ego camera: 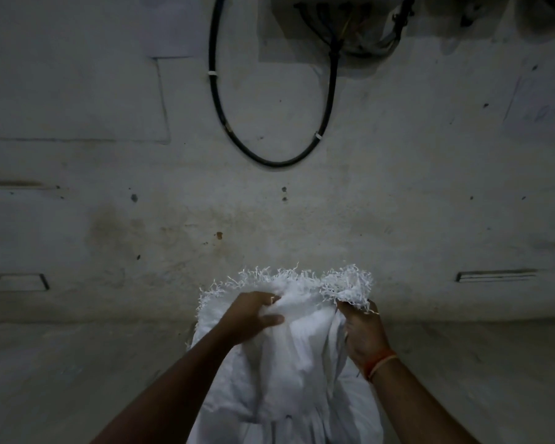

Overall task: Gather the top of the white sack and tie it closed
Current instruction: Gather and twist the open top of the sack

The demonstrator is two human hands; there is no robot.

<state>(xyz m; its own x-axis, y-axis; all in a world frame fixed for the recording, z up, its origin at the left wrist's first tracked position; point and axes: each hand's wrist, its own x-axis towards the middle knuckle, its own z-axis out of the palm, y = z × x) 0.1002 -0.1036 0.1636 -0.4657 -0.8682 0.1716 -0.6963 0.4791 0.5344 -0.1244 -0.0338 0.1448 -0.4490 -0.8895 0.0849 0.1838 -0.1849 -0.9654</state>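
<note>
A white woven sack [289, 373] stands upright in front of me at the bottom centre, its frayed top edge bunched up and facing the wall. My left hand [253, 315] grips the crumpled fabric just below the fringe on the left side. My right hand [362, 334] clutches the right side of the sack's top, fingers closed into the cloth; an orange thread band circles that wrist. The sack's bottom lies below the frame. No string or tie is visible.
A stained grey wall [141, 187] rises straight ahead, close behind the sack. A black cable loop [269, 161] hangs on it from a box [340, 14] at the top. A concrete ledge or floor [77, 363] runs left and right of the sack.
</note>
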